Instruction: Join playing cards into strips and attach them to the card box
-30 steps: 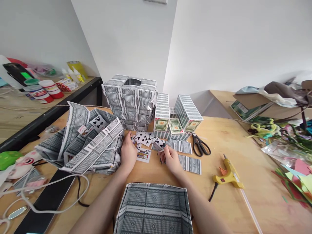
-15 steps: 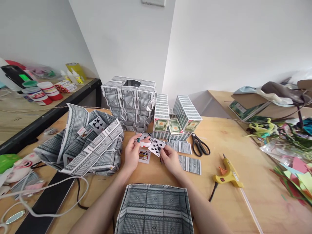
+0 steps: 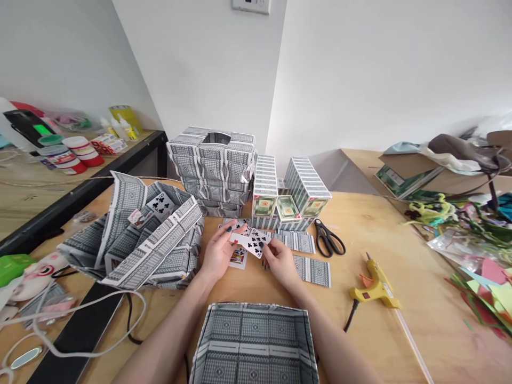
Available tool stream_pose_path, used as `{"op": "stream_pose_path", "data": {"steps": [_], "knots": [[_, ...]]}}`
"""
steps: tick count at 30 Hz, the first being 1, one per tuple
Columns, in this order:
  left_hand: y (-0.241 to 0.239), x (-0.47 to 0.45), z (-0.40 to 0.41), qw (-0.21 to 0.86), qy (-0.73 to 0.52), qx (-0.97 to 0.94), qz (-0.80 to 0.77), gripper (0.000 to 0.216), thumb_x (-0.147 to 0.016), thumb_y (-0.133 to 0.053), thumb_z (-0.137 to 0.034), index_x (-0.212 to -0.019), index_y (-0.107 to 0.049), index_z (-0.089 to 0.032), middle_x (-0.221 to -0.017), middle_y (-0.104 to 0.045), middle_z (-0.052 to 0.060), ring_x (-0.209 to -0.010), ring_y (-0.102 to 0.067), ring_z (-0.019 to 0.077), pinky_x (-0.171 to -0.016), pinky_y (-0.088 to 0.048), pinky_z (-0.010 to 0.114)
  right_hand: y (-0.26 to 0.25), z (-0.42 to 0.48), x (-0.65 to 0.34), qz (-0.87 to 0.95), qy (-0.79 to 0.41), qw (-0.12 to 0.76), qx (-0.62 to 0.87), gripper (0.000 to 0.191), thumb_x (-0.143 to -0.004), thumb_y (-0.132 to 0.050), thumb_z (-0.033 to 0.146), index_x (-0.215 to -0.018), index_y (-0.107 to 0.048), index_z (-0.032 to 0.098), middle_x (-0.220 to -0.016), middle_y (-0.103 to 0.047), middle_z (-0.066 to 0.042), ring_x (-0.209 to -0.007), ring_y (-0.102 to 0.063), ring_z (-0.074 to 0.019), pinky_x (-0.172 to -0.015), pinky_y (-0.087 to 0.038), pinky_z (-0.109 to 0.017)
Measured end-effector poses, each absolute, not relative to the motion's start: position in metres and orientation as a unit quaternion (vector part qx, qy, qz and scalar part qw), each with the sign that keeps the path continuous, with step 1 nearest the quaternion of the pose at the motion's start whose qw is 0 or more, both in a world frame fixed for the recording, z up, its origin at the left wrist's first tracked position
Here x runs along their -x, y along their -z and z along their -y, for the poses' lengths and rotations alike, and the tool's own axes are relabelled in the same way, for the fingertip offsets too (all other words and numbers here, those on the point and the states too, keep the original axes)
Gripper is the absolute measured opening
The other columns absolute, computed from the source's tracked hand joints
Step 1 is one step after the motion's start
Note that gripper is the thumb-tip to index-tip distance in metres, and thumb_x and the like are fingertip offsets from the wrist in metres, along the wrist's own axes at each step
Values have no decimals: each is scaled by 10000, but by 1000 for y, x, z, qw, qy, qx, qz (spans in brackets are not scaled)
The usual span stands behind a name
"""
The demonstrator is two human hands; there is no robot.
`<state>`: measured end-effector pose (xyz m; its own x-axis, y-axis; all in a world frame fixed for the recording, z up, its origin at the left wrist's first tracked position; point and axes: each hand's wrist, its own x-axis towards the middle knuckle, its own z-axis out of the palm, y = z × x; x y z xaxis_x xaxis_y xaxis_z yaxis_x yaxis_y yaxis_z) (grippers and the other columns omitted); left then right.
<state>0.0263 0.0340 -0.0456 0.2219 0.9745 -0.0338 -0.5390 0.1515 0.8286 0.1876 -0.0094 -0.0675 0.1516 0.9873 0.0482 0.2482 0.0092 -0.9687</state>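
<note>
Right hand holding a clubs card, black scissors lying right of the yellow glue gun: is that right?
Not quite: the head view shows the black scissors left of the yellow glue gun. The right hand does hold a clubs card.

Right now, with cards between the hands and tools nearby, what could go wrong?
The club card in the right hand overlaps the red-marked card at the left hand, so they could slip out of line.
The yellow glue gun lies on the table; if hot, its tip might burn a reaching hand.
Its black cord runs toward the right forearm, which could snag it.
</note>
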Motion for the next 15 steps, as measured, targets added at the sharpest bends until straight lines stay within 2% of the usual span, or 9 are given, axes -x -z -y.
{"op": "stream_pose_path", "data": {"steps": [6,10,15], "knots": [[44,-34,-22,541,-424,-606,-399,340,-842,-429,-287,-1136,-555,-172,-1083,-646,94,-831,-631,185,-714,-502,307,66,10,-190,550,-423,456,557,332,-813,-446,473,-615,-439,206,-471,-486,31,-422,-458,-113,-434,-361,-230],[43,-34,-18,440,-424,-670,-421,329,-859,-396,-248,-1132,-569,-184,-1120,-630,67,-973,-592,183,-821,-476,304,63,9,-190,532,-485,455,524,370,-837,-381,515,-653,-452,203,-462,-502,32,-405,-469,-111,-439,-376,-232],[47,-35,-17,401,-419,-696,-423,285,-850,-414,-232,-1053,-610,-197,-1082,-638,61,-979,-586,180,-835,-477,310,63,8,-189,514,-488,470,526,299,-756,-550,478,-684,-471,198,-492,-498,46,-424,-472,-109,-436,-371,-229]]}}
